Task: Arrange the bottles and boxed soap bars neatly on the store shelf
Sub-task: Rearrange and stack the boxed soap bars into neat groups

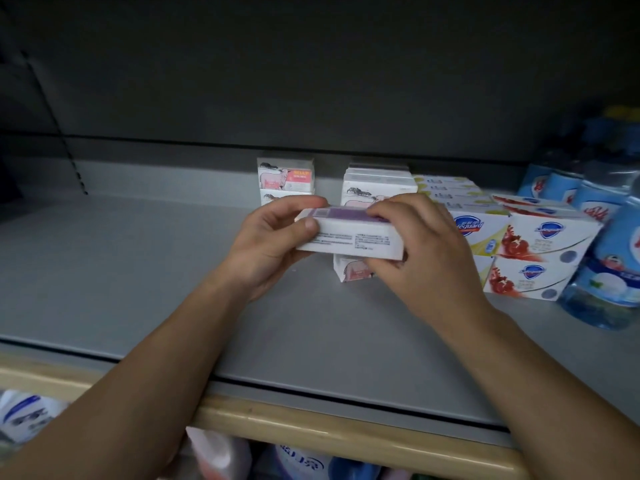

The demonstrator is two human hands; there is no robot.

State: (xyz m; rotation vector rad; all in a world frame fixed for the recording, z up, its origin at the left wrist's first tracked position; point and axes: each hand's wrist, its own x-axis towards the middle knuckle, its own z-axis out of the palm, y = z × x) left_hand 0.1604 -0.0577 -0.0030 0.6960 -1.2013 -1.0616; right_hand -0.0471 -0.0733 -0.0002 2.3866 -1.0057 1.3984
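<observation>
Both my left hand [266, 244] and right hand [415, 244] grip one boxed soap bar [349, 233] above the shelf [138, 271]; stacked soap boxes [540, 244] and bottles [609, 237] sit right, left side unfilled.

— Where are you seeing this from?
— You have one view, from the camera on your head. It looks forward and down onto the grey shelf [145, 271], close in, with your forearms reaching away from the bottom edge.
— How wide?
— Wide-angle: the shelf's back wall [311, 81] fills the top, a lower shelf shows below.
</observation>
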